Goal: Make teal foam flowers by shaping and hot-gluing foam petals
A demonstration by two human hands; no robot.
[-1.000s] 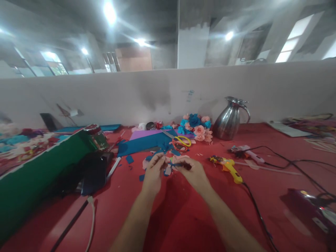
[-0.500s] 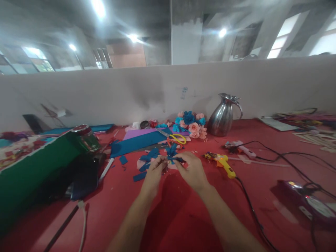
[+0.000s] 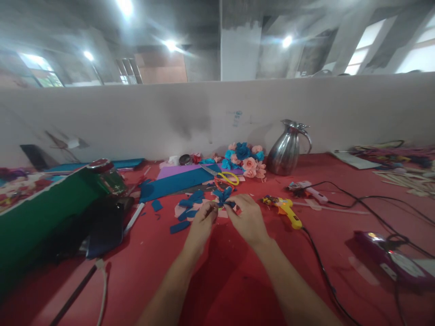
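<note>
Over the middle of the red table, my left hand (image 3: 204, 219) and my right hand (image 3: 248, 218) are close together, fingertips pinched. Between them is a dark blue paper piece (image 3: 224, 195), petal-like and partly covered by the fingers. Both hands seem to grip blue paper there, though its exact shape is too small to make out. Just left of my left hand lie cut blue paper pieces (image 3: 179, 227), some over pink scraps. Behind the hands rest scissors (image 3: 231, 178) with yellow handles. To the right of my right hand lies a yellow hot glue gun (image 3: 288, 213), its small light lit.
Pink and blue paper flowers (image 3: 249, 158) stand by a steel jug (image 3: 285, 151) at the back. Blue paper (image 3: 173, 184) lies left of the scissors. A second glue gun (image 3: 314, 194), a purple device (image 3: 387, 258) and cables are at right. A jar (image 3: 107, 176) and green box (image 3: 41, 217) are left.
My fingertips have come nearer each other around the blue paper. The whole view has shifted slightly, with the table things appearing a little further left.
</note>
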